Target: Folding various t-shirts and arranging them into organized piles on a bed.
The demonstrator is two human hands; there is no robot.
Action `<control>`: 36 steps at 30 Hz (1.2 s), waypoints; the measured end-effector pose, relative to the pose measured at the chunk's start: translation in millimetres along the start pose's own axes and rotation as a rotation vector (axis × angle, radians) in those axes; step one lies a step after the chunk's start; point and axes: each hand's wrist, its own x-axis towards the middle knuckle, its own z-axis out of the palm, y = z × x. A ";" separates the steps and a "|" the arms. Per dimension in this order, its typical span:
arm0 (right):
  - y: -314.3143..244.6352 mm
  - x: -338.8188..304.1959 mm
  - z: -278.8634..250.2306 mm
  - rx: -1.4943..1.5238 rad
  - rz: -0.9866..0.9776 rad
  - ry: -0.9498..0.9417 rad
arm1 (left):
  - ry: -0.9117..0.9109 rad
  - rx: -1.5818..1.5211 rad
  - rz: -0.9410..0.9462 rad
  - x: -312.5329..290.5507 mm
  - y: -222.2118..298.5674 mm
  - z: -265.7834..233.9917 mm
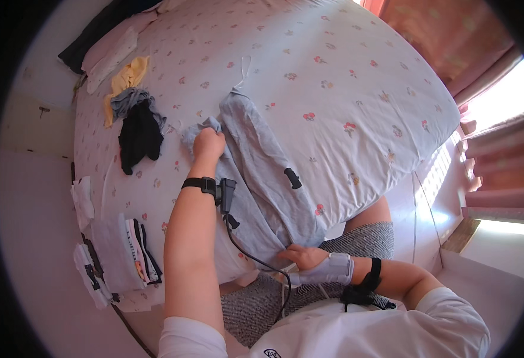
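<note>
Grey trousers (pixel 262 158) lie stretched out on the bed, with a black patch (pixel 293 178) on the right-hand part. From their far end runs a thin white cord (pixel 245 67). My left hand (pixel 209 144) is closed on a bunched far-left end of the cloth. At the bed's near edge, my right hand (pixel 305 256) has its fingers closed on the near edge of the same trousers. A black band with a small device (pixel 226 196) sits on my left wrist, its cable hanging down. My right wrist wears a pale cuff.
To the left lie crumpled black (pixel 141 138), grey and yellow (pixel 129 74) clothes. Nearer stands a row of folded clothes (pixel 136 247). A flower-printed sheet (pixel 327 113) covers the bed. Curtains (pixel 503 161) hang at a bright window on the right.
</note>
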 end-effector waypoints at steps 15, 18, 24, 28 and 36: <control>40.8 -55.0 -36.8 -0.107 0.240 -0.130 | -0.079 -0.381 0.523 -370.2 -83.7 85.9; 28.9 -61.7 -42.5 -0.318 0.244 0.117 | -0.230 -0.563 0.099 -389.9 -100.5 120.0; 43.3 -55.6 -39.5 0.057 0.242 0.084 | -0.266 -1.055 -0.135 -352.8 -127.9 178.0; 49.3 -65.5 -32.8 0.138 0.228 -0.028 | -0.211 -1.207 -0.066 -367.7 -86.9 161.8; 14.8 -110.2 -18.3 0.264 0.264 -0.049 | -0.643 -1.405 -0.406 -419.5 -115.0 128.4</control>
